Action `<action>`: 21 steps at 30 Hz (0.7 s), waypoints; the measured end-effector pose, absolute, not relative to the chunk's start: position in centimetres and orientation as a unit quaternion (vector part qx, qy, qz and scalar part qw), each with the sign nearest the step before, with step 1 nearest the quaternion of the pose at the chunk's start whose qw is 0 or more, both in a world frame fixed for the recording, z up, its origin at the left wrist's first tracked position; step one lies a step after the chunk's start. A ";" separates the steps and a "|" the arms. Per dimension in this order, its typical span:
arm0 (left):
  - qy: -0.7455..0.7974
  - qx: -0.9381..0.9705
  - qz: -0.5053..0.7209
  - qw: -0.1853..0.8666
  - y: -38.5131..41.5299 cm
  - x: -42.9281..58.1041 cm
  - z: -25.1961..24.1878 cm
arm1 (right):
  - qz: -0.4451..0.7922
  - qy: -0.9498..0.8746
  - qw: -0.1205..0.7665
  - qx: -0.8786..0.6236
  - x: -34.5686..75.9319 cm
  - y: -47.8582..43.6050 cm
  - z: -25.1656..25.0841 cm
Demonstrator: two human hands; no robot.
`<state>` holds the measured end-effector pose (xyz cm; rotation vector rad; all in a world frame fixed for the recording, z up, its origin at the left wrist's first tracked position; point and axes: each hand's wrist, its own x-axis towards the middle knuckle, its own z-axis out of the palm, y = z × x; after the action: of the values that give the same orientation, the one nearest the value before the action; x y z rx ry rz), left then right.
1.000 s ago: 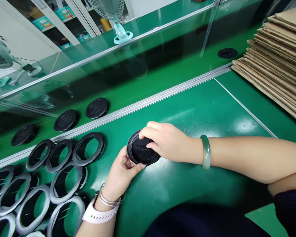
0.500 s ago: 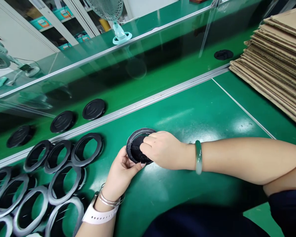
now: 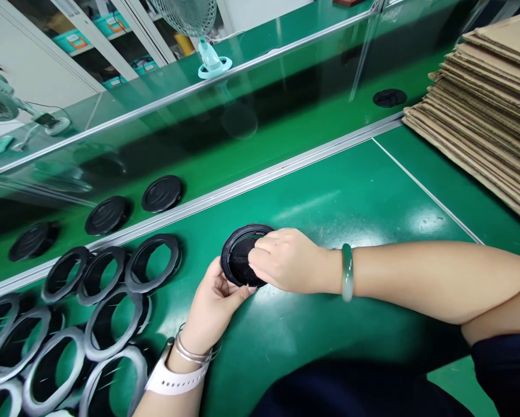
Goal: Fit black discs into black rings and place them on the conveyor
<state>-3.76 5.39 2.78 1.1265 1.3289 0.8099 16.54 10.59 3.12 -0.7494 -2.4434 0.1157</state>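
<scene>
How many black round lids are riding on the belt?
4: three black lids in a row at left, and one far right by the cardboard stack at. More may sit beyond the left edge.

Right hand point(image 3: 286, 260) covers right half of black round part point(image 3: 238, 258); inner detail not readable. Ring pile point(image 3: 69, 324) cut by left and bottom edges. Cardboard stack point(image 3: 486, 98) cut at right edge. Far disc point(image 3: 389, 98) too small to tell.

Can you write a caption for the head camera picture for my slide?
Two hands, left hand and right hand, hold a round black cap over a green table.
</scene>
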 end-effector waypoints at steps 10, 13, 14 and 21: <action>0.569 0.471 0.353 0.574 5.6 -3.5 3.1 | 0.046 -0.910 0.308 -0.272 16.5 10.5 2.7; 0.572 0.467 0.349 0.577 5.6 -3.5 3.0 | 0.053 -0.907 0.300 -0.289 16.3 10.5 2.6; 0.572 0.467 0.348 0.578 5.5 -3.6 3.0 | 0.054 -0.907 0.299 -0.292 16.3 10.5 2.6; 0.574 0.469 0.347 0.574 5.4 -3.4 3.1 | 0.084 -0.903 0.292 -0.305 16.3 10.7 3.1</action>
<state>-3.43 5.45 3.11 1.0990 1.3453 0.8127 16.29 10.66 3.07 -0.8130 -2.4053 0.2250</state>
